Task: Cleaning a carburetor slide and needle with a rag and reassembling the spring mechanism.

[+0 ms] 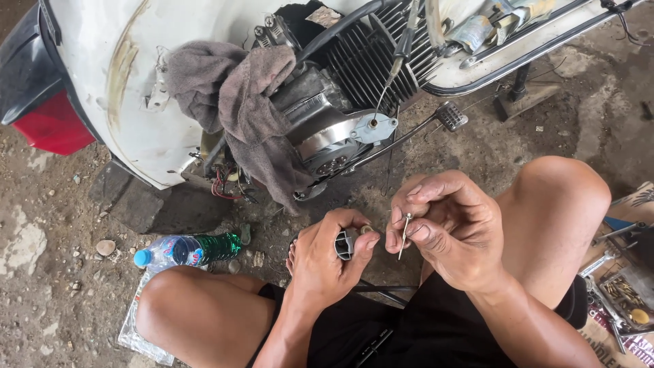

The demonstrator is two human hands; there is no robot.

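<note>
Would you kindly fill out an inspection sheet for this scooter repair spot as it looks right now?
Surface: bare, dirty concrete ground with pebbles and grit.
Job's things: thin metal pin pinched in the right hand; small grey ribbed metal part gripped in the left hand.
Clutter: clear plastic bottle with blue cap lying on its side; grey rag draped over the engine; tools and small parts at the right edge.
Grippers: both hands closed on their items, close together.
Cables: black cable across the lap; red wires under the engine.
Surroundings: white scooter body, red tail light.
</note>
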